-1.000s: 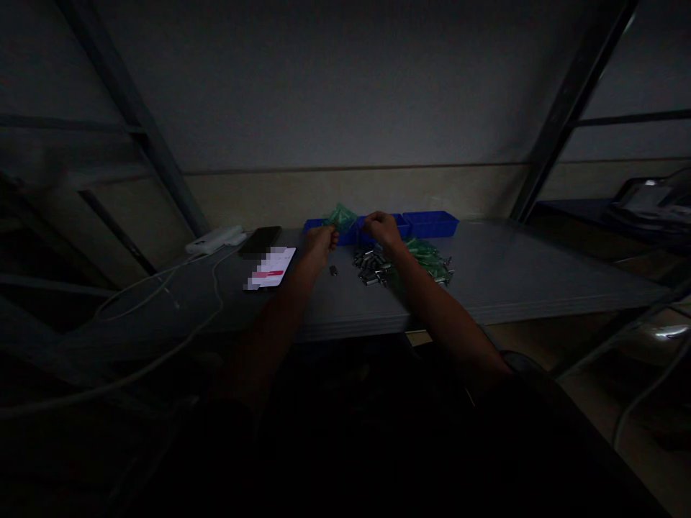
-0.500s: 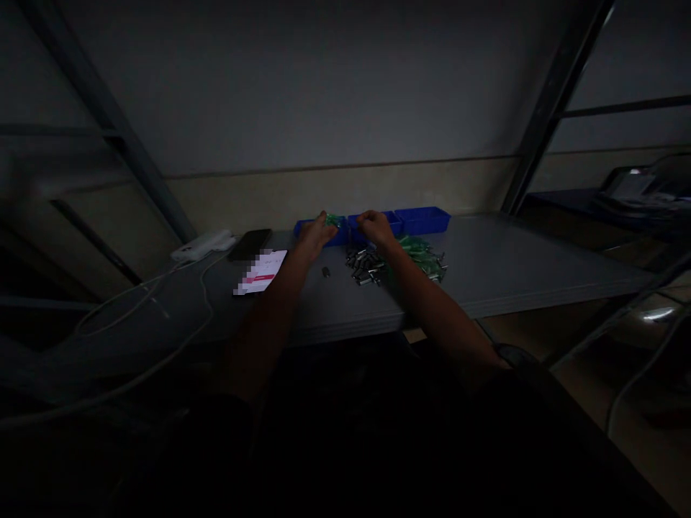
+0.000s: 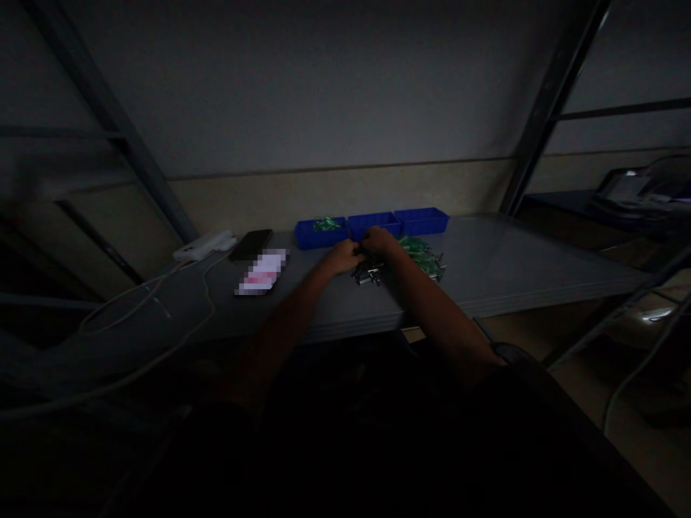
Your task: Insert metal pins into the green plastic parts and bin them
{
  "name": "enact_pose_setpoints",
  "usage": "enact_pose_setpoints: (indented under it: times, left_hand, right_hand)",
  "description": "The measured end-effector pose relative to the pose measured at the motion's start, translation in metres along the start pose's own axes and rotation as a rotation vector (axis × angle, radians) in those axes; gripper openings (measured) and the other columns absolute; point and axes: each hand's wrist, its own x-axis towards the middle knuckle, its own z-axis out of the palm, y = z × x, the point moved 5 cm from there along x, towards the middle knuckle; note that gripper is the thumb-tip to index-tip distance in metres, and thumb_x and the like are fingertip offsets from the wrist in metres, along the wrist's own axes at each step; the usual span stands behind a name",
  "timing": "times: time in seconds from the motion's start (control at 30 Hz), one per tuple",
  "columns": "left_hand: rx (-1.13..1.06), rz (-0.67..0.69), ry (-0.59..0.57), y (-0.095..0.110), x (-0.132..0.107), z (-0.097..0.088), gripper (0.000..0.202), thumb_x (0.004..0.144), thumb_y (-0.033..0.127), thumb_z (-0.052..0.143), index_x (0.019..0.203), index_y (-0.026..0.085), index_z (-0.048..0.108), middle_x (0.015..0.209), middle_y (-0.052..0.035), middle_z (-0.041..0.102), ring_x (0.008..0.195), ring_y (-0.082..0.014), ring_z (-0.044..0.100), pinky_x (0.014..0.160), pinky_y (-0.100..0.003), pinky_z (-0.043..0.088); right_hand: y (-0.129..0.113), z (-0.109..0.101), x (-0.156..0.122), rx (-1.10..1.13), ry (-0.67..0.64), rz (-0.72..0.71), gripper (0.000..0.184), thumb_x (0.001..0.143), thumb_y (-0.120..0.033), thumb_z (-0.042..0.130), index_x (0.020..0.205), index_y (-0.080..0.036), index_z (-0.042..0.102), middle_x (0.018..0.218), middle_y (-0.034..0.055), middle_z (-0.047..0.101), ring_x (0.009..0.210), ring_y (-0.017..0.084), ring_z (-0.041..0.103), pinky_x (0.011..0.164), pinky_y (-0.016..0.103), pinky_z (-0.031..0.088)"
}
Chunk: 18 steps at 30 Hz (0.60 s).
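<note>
Grey table (image 3: pixel 486 259), in the head view, bears a heap of metal pieces (image 3: pixel 369 275), with green wrapping (image 3: pixel 417 249) at the heap's 2 o'clock. At its 11 o'clock edge the left hand (image 3: pixel 344 257) and right hand (image 3: pixel 379 241) come together, fingers bent inward; what they grip, if anything, I cannot tell. Three blue boxes (image 3: pixel 319 239) stand from 10 to 1 o'clock, the leftmost holding green plastic (image 3: pixel 327 224). One lit phone (image 3: pixel 265 272) lies at 9 o'clock.
</note>
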Motion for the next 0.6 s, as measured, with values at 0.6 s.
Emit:
enact_pose_setpoints:
  times: [0.6]
  left_hand:
    - [-0.062,-0.031,0.046,-0.003,-0.002,-0.004,0.010,0.072,0.019,0.062,0.080,0.017,0.068,0.086,-0.0060,0.072,0.076,-0.0172,0.064,0.073,-0.026,0.050]
  right_hand:
    - [0.016,-0.065,-0.020,-0.456,0.232,0.351,0.046,0.077,-0.029,0.056,0.120,-0.014,0.061,0.122,0.0204,0.060,0.115,0.034,0.055,0.091,0.048,0.044]
